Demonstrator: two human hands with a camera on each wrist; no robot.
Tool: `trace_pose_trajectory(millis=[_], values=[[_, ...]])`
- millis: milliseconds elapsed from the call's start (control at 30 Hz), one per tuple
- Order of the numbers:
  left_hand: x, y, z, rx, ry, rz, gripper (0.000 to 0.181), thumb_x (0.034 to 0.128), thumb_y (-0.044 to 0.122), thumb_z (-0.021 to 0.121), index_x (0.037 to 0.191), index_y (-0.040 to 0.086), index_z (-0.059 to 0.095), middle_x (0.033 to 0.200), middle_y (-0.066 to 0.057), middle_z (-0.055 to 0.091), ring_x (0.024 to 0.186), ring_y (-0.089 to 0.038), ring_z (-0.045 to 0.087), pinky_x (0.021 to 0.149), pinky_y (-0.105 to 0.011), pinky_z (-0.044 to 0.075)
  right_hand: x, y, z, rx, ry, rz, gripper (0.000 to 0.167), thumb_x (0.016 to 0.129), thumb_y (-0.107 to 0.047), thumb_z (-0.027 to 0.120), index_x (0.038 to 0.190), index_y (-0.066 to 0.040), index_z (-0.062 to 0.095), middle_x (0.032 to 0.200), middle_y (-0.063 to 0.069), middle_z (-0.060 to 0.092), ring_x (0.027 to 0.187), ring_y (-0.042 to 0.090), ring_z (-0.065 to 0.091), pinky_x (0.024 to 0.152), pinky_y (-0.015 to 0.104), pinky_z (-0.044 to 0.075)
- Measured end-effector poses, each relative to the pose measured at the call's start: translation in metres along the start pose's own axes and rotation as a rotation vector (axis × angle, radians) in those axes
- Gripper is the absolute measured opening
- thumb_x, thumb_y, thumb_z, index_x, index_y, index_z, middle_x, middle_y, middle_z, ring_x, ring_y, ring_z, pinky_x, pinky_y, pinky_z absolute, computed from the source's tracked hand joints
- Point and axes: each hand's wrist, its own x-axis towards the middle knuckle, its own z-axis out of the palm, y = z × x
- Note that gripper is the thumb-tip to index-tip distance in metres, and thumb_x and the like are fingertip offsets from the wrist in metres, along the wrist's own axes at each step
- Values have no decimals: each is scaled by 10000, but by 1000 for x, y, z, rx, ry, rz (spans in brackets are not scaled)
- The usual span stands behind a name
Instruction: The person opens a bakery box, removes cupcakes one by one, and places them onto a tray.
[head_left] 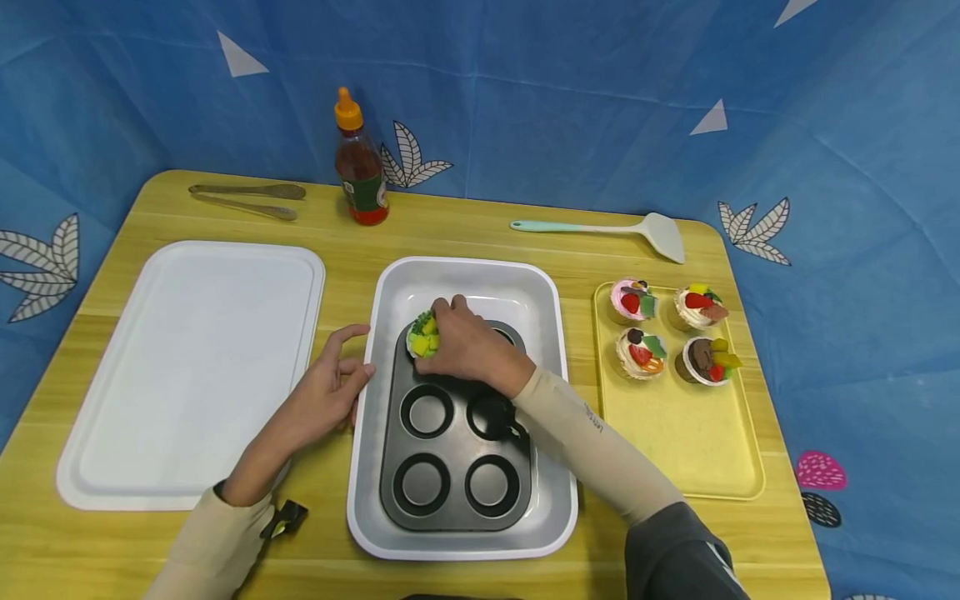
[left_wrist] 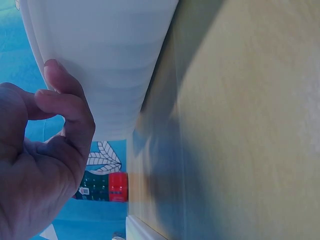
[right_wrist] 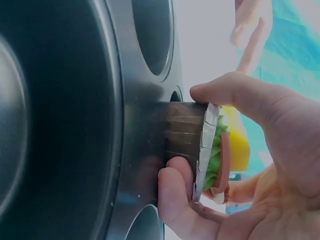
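Observation:
A cupcake [head_left: 422, 336] with green frosting and yellow chunks is at the upper left cup of a dark muffin tin [head_left: 457, 442]. My right hand [head_left: 476, 346] grips it by the sides; in the right wrist view, thumb and fingers press the brown wrapper of the cupcake [right_wrist: 187, 130]. The wrapper's lower end is at the tin's surface. The tin lies inside a deep white pan [head_left: 555, 500]. My left hand [head_left: 322, 396] rests against the pan's left side, with loosely bent fingers. In the left wrist view, fingertips [left_wrist: 57, 72] touch the outer wall of the pan [left_wrist: 115, 50].
Several cupcakes [head_left: 641, 354] stand on a yellow tray [head_left: 675, 442] at right. A white tray [head_left: 195, 375] lies at left. Behind are tongs [head_left: 247, 193], a sauce bottle [head_left: 363, 175] and a spatula [head_left: 600, 227]. A blue patterned cloth [head_left: 525, 100] hangs behind the table.

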Motion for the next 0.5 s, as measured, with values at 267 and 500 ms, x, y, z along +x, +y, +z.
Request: trace_pose_trajectory(millis=[267,500], values=[[0,1,0,-18,-1,7,551,1060,141,501,1528,141,210,730,-151,610,376,-273,510,371,-358,440,-2,1,-2,19,-4,-4,723,791,-414,777,1316,-24,468,1087,128,458,823,230,582,715,340,510],[0,0,0,-10,1,9,543,1061,141,499,1523,137,214,713,-138,604,379,-275,511,375,-354,440,-8,0,-8,53,36,9,719,797,-406,782,1334,-48,465,1122,129,456,849,233,579,731,354,518]])
